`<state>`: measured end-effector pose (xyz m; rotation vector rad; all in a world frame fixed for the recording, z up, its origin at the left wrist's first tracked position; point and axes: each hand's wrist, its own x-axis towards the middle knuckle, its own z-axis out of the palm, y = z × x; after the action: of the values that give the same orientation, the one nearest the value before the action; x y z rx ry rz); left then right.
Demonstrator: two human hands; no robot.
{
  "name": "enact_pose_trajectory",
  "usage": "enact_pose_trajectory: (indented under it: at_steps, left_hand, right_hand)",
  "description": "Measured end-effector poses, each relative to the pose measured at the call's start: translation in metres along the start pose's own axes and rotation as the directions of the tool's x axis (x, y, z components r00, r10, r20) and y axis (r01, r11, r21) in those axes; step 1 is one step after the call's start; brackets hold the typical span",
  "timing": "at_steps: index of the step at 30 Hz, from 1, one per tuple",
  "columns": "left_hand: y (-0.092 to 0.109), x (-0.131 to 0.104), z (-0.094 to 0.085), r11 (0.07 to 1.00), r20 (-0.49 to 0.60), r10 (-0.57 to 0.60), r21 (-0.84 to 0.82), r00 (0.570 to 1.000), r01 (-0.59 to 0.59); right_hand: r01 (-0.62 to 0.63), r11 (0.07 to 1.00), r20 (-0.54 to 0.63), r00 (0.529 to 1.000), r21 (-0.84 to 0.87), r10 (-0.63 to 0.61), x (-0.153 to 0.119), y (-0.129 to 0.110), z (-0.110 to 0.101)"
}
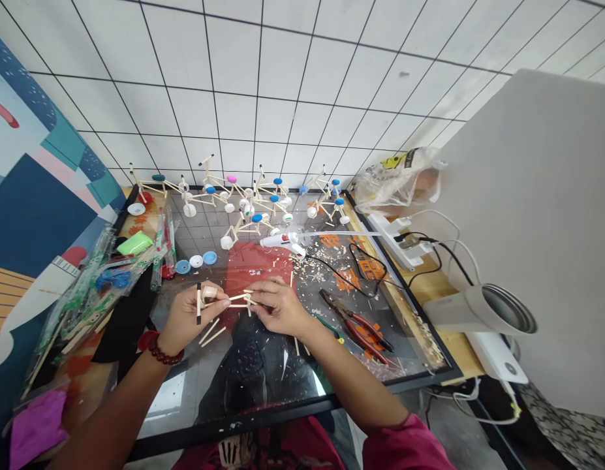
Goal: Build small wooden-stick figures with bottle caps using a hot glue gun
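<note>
My left hand (182, 318) is closed on one side of a small frame of pale wooden sticks (237, 305). A stick with black ends (199, 303) stands upright by its fingers, beside a whitish wheel-like piece (210, 292). My right hand (281, 311) pinches the frame's other end, where several sticks meet. Below my left hand lie loose wooden sticks (213, 337). Under and behind the hands is a red mat (243, 261), with a white glue gun (284, 241) at its far edge. Two blue caps (209, 258) and a white cap (196, 261) lie left of the mat.
Several stick models with cap wheels (256, 219) stand along the tiled wall. Red-handled pliers (356, 324) lie to the right among scraps and a black cord (326, 262). Bagged sticks (94, 287) fill the left side. A power strip (404, 241) and a grey cup (459, 310) are at right.
</note>
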<state>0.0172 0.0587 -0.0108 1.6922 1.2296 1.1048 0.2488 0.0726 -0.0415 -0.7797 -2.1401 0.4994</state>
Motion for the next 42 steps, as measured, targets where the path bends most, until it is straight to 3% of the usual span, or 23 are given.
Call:
enact_pose_trajectory:
  at_steps: [5,10,15,26,34,37,42]
  left_hand:
    - [-0.002,-0.001,0.002,1.000,-0.017,0.002,-0.005,1.000,-0.002]
    - [0.004,0.001,0.000,0.997,0.020,0.075,0.025,0.997,-0.075]
    - [0.004,0.002,-0.002,0.985,0.025,0.141,0.094,0.990,-0.142]
    - [0.000,0.001,-0.002,0.974,0.005,0.167,0.154,0.986,-0.165]
    - [-0.002,0.004,-0.007,0.972,0.080,0.161,0.162,0.984,-0.172]
    - [-0.006,0.006,-0.015,0.980,0.174,0.118,0.139,0.978,-0.143]
    - [-0.016,0.008,-0.030,0.994,0.311,-0.056,0.106,0.949,0.024]
  right_hand:
    - [-0.005,0.999,-0.052,0.999,0.041,0.007,0.000,0.000,0.001]
    - [-0.135,0.985,-0.051,0.989,0.107,0.141,-0.002,0.003,0.003]
    - [-0.081,0.989,-0.074,0.993,0.122,0.090,0.000,0.004,0.002]
    - [-0.171,0.974,-0.033,0.984,0.147,0.177,0.004,-0.003,-0.004]
    - [-0.197,0.969,-0.043,0.978,0.149,0.206,0.002,0.000,-0.002]
    - [-0.209,0.967,-0.068,0.973,0.146,0.221,0.001,0.002,-0.001]
    - [-0.213,0.970,-0.056,0.974,0.120,0.221,0.001,0.002,-0.001]
